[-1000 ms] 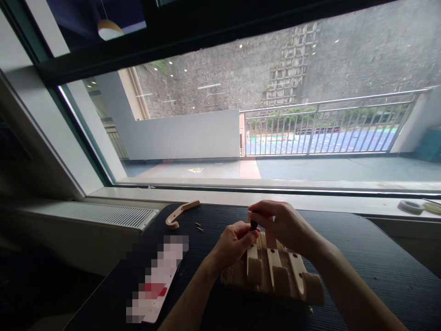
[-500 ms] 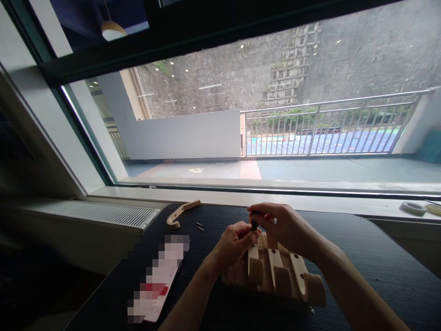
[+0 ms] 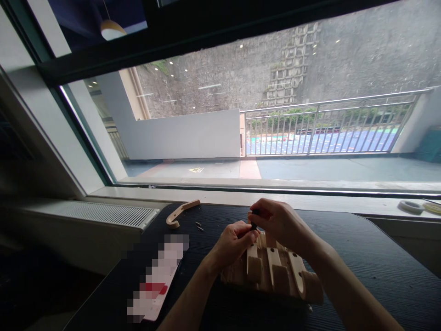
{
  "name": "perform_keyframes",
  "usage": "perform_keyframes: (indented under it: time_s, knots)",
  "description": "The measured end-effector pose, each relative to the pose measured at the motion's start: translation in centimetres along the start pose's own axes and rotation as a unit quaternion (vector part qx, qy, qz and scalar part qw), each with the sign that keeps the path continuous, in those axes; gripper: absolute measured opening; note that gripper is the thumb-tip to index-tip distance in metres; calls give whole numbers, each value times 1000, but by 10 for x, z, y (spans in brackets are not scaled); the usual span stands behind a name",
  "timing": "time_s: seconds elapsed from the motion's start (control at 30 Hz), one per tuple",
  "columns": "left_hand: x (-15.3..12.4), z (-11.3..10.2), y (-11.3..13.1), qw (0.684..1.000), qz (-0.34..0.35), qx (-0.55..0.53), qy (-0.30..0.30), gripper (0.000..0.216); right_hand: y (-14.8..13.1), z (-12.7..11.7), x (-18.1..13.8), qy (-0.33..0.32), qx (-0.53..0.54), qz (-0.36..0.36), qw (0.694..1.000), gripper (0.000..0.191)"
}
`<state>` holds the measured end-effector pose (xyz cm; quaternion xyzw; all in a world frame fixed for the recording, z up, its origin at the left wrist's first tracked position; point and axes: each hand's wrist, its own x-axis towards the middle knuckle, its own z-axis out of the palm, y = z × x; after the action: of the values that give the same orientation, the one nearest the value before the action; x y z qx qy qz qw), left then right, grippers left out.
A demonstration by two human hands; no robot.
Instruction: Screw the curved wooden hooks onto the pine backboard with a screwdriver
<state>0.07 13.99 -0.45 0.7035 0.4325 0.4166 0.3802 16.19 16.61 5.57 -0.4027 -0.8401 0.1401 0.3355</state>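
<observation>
A wooden rack board (image 3: 234, 275) lies on the dark table, with several pale curved wooden hooks set across it. My right hand (image 3: 284, 223) pinches the upper end of a small black stubby screwdriver (image 3: 254, 225), held upright over the far end of the leftmost hook (image 3: 253, 264). Below it, my left hand (image 3: 232, 243) is closed around the screwdriver's lower part, close to the same hook. The tool's tip and whatever it meets are hidden by my fingers. Dark holes show in the middle hook (image 3: 274, 259) and the right hook (image 3: 298, 271).
A loose wooden hook (image 3: 175, 215) lies at the table's far left, beside small screws (image 3: 199, 226). A pale, blurred-out flat item (image 3: 161, 285) lies left of my left arm. Behind the table are the windowsill (image 3: 220, 196) and a radiator (image 3: 113, 212). Tape rolls (image 3: 411, 207) sit at the right.
My right hand's fingers have turned and risen slightly at the top of the screwdriver. My left hand stays in nearly the same place, and the rack looks still.
</observation>
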Motion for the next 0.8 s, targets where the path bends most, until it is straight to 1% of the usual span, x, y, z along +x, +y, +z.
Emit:
perform_keyframes:
  time_s: [0.07,0.2,0.37,0.57,0.8]
  knots:
    - [0,0,0,1000,2,5,0,30,0,-1,-1,-6,6,-1,1000,19]
    - [1,-1,-2,1000,1,3,2,29,0,-6,-3,-32,61,-18,997,27]
    - [1,0,-4,1000,-5,-1,2,29,3,-7,-3,-33,92,-32,995,25]
    - [1,0,-5,1000,-3,5,5,31,9,-6,-1,-27,86,-21,996,23]
    - [1,0,-2,1000,-6,3,4,35,3,-3,0,-4,52,-19,998,17]
